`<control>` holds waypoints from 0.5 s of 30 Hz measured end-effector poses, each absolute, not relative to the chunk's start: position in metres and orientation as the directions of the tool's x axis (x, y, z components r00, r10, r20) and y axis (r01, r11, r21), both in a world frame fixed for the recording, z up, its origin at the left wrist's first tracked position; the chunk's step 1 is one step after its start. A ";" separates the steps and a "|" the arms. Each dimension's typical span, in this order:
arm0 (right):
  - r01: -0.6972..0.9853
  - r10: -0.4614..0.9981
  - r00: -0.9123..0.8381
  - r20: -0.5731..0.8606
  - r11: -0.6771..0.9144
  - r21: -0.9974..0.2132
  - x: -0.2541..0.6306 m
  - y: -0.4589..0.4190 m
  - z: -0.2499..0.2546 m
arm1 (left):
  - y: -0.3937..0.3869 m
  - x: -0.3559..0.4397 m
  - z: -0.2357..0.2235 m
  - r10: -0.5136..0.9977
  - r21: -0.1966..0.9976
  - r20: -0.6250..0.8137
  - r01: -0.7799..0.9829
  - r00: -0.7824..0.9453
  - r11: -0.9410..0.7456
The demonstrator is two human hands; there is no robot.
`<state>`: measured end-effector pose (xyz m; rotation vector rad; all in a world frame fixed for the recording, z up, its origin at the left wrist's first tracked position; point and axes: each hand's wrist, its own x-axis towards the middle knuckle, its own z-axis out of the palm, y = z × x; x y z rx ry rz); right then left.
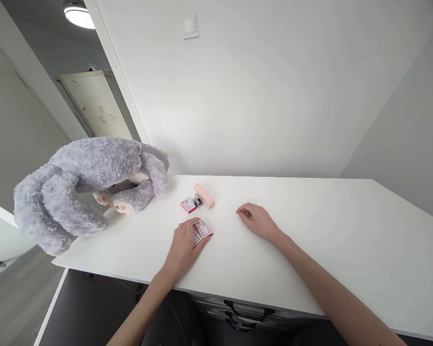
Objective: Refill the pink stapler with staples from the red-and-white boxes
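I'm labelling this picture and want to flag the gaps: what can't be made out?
All in the head view:
- Lower left of the red-and-white boxes: covered by the left hand.
- Palm of the right hand: hidden by its curled fingers.
- Small print on the boxes: too small.
- Face of the plush toy: hidden by its drooping fur.
- Both forearms: cut off by the bottom edge.
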<state>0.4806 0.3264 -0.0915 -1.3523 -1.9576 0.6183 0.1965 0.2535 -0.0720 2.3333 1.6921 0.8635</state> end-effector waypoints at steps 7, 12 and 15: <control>0.514 0.953 -0.169 0.253 0.304 -0.802 0.480 0.329 -0.091 | 0.275 0.253 -0.075 0.807 0.445 0.332 0.674 0.488 -0.590; 0.404 0.970 -0.060 0.235 0.239 -0.883 0.481 0.333 -0.093 | 0.304 0.288 -0.078 0.755 0.473 0.332 0.593 0.565 -0.651; 0.413 0.971 -0.009 0.240 0.222 -0.883 0.482 0.335 -0.095 | 0.318 0.298 -0.079 0.768 0.501 0.325 0.589 0.552 -0.635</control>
